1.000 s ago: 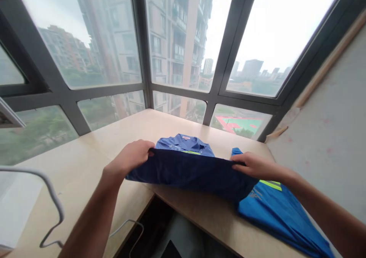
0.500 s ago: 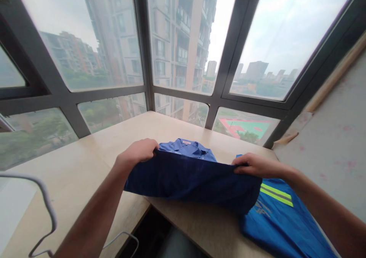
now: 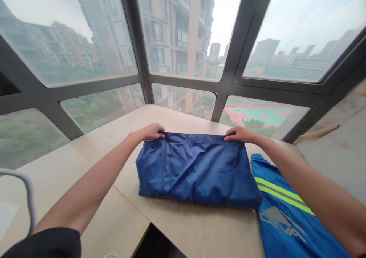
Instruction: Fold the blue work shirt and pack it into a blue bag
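A dark blue shirt (image 3: 194,170) lies folded into a wide bundle on the pale tabletop (image 3: 114,212). My left hand (image 3: 153,131) pinches the far left end of its hem. At the far right end of that same edge, the fingers of my right hand (image 3: 238,133) are closed on the cloth. The hem is stretched straight between both hands, and the collar is covered by the folded part. Beneath my right forearm lies a brighter blue garment (image 3: 281,212) with yellow-green and grey stripes and a grey printed logo.
Grey-framed windows (image 3: 183,80) rise behind the tabletop's far edges. A grey-white curved tube or cable (image 3: 30,201) stands at the left. A dark gap (image 3: 157,242) opens at the tabletop's near edge. Peeling wall covering (image 3: 317,133) is at the right.
Both hands have moved forward and down with the hem, folding it over the shirt and hiding the collar. The view has shifted, showing more of the striped garment.
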Motion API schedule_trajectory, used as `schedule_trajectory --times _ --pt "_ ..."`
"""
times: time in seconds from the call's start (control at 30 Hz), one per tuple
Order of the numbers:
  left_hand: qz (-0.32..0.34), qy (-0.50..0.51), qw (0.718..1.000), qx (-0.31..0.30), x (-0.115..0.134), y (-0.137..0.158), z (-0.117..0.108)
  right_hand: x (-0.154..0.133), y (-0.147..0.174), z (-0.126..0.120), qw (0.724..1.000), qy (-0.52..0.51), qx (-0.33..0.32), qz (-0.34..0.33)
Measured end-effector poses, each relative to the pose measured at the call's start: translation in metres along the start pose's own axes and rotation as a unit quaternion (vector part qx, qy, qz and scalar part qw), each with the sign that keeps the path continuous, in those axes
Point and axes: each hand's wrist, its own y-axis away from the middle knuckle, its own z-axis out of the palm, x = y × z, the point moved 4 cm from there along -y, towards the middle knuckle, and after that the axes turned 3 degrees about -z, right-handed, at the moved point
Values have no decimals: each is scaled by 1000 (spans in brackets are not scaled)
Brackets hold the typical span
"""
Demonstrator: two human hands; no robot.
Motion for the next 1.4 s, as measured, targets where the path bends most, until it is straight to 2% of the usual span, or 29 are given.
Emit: schedule_trajectory --times 0.07,0.17,0.27,0.37,0.43,0.5,0.63,0.7,0.8,0.87,1.03,1.2,1.23,1.3,1.4 --pt "-10 -11 1000 -4 -16 -17 16 20 -16 10 1000 -5 12 15" --pt "-45 -38 998 -19 -38 -33 55 50 -34 38 999 -4 21 40" --pt "-94 -27 995 -30 -59 -36 96 74 -40 74 999 11 4 53" --pt "-122 32 992 -7 -73 -31 120 88 -36 100 998 30 8 55" --pt "-115 90 989 -5 -78 -27 122 90 -32 104 998 22 22 49" --pt "-90 148 984 -37 -81 -24 116 87 -26 99 999 6 35 38" --pt "-89 193 968 -135 -85 -18 88 77 -19 72 997 -57 24 38" --pt "-104 215 961 -139 -86 -22 74 77 -21 59 993 -108 18 46" --pt "-124 294 944 -79 -85 -39 70 86 -34 52 987 -133 67 61" --pt "-146 307 939 -54 -84 -52 84 95 -46 63 990 -97 74 75" --pt "-188 192 963 13 -87 -77 124 112 -61 97 991 33 93 90" --pt "-191 111 975 24 -94 -83 124 116 -58 96 989 103 50 92" --pt "-205 87 974 43 -94 -81 121 113 -56 93 984 137 49 100" --pt "-236 38 966 104 -85 -71 114 98 -52 89 967 211 91 111" --pt "-224 -8 955 192 -48 -49 110 49 -47 97 946 246 199 73"
